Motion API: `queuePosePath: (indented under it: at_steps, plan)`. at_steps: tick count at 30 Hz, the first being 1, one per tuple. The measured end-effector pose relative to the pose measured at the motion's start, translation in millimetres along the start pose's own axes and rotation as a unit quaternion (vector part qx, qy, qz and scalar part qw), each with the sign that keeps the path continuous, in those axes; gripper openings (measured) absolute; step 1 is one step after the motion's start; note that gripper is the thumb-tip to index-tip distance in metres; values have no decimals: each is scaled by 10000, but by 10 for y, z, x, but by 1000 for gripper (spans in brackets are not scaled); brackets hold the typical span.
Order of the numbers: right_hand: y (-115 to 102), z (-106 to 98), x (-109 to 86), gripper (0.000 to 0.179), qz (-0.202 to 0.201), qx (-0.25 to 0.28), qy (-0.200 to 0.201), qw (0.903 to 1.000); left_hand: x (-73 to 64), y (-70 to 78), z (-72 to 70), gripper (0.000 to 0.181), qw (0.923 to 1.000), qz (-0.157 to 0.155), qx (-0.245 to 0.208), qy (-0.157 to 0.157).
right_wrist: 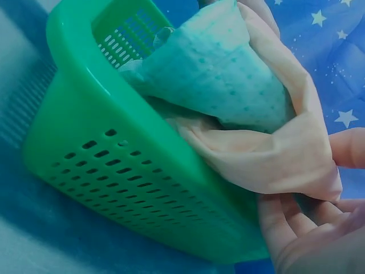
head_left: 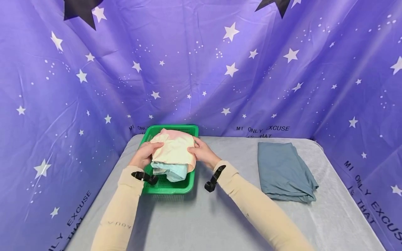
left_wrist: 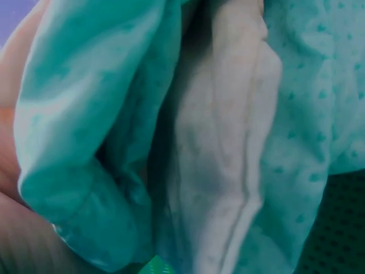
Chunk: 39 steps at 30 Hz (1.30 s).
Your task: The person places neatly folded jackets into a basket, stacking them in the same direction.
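Over the green plastic basket [head_left: 174,191], both hands hold a folded cream and pink cloth [head_left: 174,148]. Light turquoise patterned fabric [head_left: 176,171] hangs below it; whether this is the same piece cannot be told. My left hand [head_left: 143,155] grips the cloth's left edge, thumb on top. At the opposite edge my right hand [head_left: 204,152] pinches it between thumb and fingers, as the right wrist view shows with the peach edge [right_wrist: 285,165]. Close up in the left wrist view, turquoise folds [left_wrist: 85,131] surround a whitish layer [left_wrist: 222,142] and cover most of the left hand.
A folded blue-grey cloth [head_left: 284,172] lies on the right of the table, which has a light grey cover [head_left: 220,216]. Purple curtains [head_left: 201,69] with white stars enclose the back and both sides. The basket stands near the back left.
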State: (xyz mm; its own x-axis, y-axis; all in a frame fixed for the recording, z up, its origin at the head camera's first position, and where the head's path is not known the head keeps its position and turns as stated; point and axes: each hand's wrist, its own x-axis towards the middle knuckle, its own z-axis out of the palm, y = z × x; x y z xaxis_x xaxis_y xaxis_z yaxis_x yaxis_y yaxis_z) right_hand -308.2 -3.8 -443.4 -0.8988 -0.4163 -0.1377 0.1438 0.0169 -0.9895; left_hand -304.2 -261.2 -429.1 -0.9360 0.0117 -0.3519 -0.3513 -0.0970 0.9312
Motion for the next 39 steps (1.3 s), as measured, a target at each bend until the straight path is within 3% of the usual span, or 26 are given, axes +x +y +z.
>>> queuePosePath:
  at_steps: [5,11,18,24,28,33,39]
  plan:
    - [24,1,68,71,95,-201,109,9997,121,-69,-10,19,9999,-101,-16,136]
    - [23,6,110,76,193,-338,248,9989,208,-131,-12,15,9999,-129,-39,65]
    - [-3,30,129,79,187,-436,269,9985,264,-184,-3,16,9996,-230,-137,114]
    - [-46,71,44,79,98,-798,320,9962,262,-193,31,5,9994,-314,-138,67]
    - [-66,121,-24,79,101,-1041,387,9938,233,-192,40,9,9994,-307,106,96]
    - [-92,210,-107,82,-28,-1443,467,9884,211,-200,27,9,9962,-417,732,236]
    - [-115,320,-227,77,-148,-2235,711,9720,174,-191,-5,12,9904,-502,1276,157]
